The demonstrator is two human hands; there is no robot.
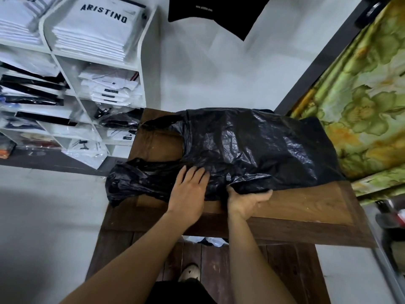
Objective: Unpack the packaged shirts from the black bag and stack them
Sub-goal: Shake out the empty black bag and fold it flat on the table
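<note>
Black bag (252, 150): bulging, under both hands, on table (306, 207). Left hand (188, 189): flat, pressing plastic. Right hand (247, 201): gripping near edge, fingers curled under. Advice: pin bag, open mouth at far left.

A glossy black plastic bag (252, 148) sits on a dark brown wooden table (306, 207). White shelving (143, 62) holds white shirt packs (98, 29), the top one lettered in dark navy. The curtain (361, 95) carries a green floral print touched with yellow and orange.
</note>
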